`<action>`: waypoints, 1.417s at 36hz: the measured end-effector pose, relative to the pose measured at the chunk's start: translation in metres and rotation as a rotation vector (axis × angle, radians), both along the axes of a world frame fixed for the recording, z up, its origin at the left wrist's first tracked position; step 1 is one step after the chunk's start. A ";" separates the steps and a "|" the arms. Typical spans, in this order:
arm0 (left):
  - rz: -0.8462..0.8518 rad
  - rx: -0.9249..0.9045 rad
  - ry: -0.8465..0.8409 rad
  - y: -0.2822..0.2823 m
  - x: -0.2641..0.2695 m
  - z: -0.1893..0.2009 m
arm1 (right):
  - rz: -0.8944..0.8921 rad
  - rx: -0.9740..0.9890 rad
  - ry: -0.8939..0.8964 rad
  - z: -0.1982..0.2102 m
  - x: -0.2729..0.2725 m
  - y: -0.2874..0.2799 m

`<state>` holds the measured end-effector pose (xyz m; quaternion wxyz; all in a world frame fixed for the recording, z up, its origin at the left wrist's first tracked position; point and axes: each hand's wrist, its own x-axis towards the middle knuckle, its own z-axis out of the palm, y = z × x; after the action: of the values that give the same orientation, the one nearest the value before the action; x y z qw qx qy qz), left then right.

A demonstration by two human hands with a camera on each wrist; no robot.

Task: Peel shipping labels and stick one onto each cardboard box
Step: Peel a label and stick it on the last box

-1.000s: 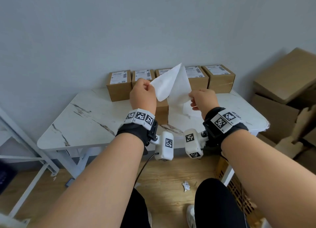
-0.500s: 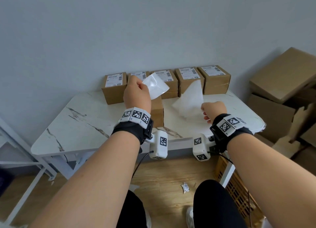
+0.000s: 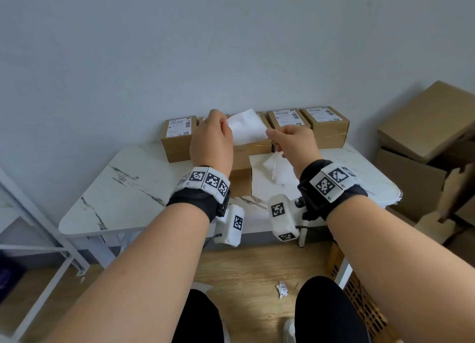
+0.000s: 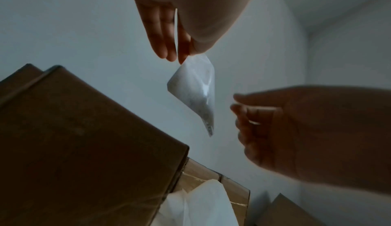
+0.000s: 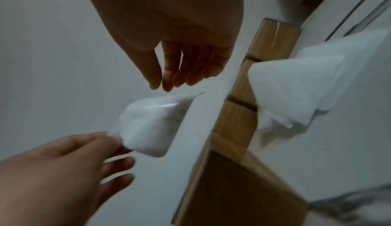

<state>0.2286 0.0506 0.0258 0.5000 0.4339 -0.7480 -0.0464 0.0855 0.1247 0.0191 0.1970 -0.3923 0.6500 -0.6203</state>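
My left hand (image 3: 226,123) pinches a peeled white label (image 3: 246,126) by its left edge and holds it in the air above the table. The left wrist view shows that label (image 4: 194,92) hanging from my thumb and fingers (image 4: 180,59). My right hand (image 3: 270,132) is at the label's right corner, and its fingers (image 5: 162,84) are straight and hold nothing. The label's corner (image 5: 148,126) lies just below them. Under my left hand stands a plain cardboard box (image 3: 240,173). Labelled boxes (image 3: 180,137) (image 3: 285,119) (image 3: 323,121) line the wall.
White backing paper (image 3: 277,170) lies crumpled on the marble table (image 3: 123,188) beside the plain box. Large cardboard boxes (image 3: 424,121) are piled at the right. A white metal frame (image 3: 38,227) stands at the left, and a paper scrap (image 3: 282,288) lies on the floor.
The label came off its backing. My right hand laid the backing on the table, let it go and rose to the label, which my left hand still holds.
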 end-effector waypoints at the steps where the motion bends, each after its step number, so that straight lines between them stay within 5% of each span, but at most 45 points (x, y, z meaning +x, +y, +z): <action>1: -0.006 -0.025 -0.009 0.002 0.001 0.001 | 0.020 -0.026 -0.020 0.004 0.005 -0.001; 13: -0.150 -0.300 -0.127 0.017 0.016 -0.003 | 0.082 -0.037 -0.196 0.021 0.033 -0.008; 22: -0.172 -0.270 -0.168 0.013 0.030 -0.015 | 0.065 -0.052 -0.181 0.015 0.044 -0.015; 28: -0.138 -0.070 -0.055 0.001 0.045 -0.020 | 0.068 -0.031 -0.243 0.009 0.044 -0.024; 35: -0.119 0.390 0.121 -0.019 0.046 -0.018 | 0.150 0.021 -0.224 0.002 0.051 -0.033; 41: -0.091 0.428 0.115 -0.029 0.044 -0.025 | 0.170 0.092 -0.153 -0.003 0.052 -0.041; 51: -0.107 0.535 0.074 -0.038 0.039 -0.031 | 0.097 0.220 0.215 -0.006 0.048 -0.045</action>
<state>0.2675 0.0126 -0.0050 0.3915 0.5084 -0.7123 -0.2844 0.1336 0.0792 0.0127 0.1978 -0.4636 0.7116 -0.4896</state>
